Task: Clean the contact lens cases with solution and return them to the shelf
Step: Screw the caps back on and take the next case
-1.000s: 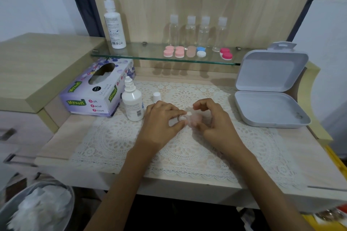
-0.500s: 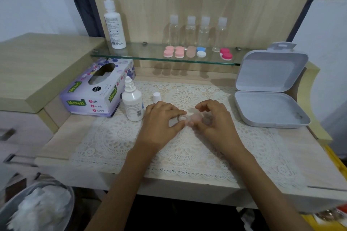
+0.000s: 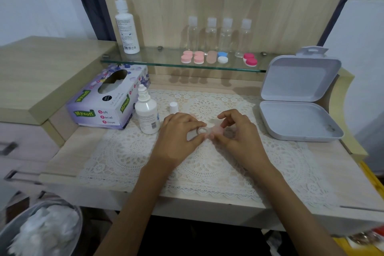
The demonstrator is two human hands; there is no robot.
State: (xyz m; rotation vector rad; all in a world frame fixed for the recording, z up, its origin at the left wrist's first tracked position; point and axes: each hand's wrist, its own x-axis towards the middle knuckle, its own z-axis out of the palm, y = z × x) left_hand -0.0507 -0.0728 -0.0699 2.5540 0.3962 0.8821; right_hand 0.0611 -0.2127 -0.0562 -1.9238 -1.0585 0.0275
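Your left hand [image 3: 178, 133] and right hand [image 3: 239, 133] meet at frame centre, just above the lace mat [image 3: 207, 164]. Both pinch one small translucent lens case [image 3: 208, 130]: left thumb and forefinger on its clear end, right thumb and curled fingers on its pale pink end. Whether the case is capped, can't tell, too blurred.

Left of your left hand: small white solution bottle [image 3: 146, 113], upright, uncapped. Its white cap [image 3: 173, 107] stands just beside it on the mat. Further left, a purple tissue box [image 3: 108, 97] on the counter [image 3: 66, 151].

Right of frame: white hinged box [image 3: 299, 108], lid open and standing up.

Above the hands, glass shelf [image 3: 155, 61] across the wood back panel. On it, left to right: tall white bottle [image 3: 125, 27]; four clear bottles [image 3: 218, 33] in a row at the back; in front of them pink cases [image 3: 192, 57], a beige case [image 3: 211, 57], a blue-and-white case [image 3: 222, 57], a red case [image 3: 250, 59].

Lower left corner: bin [image 3: 12, 226] holding crumpled white tissue [image 3: 45, 233].
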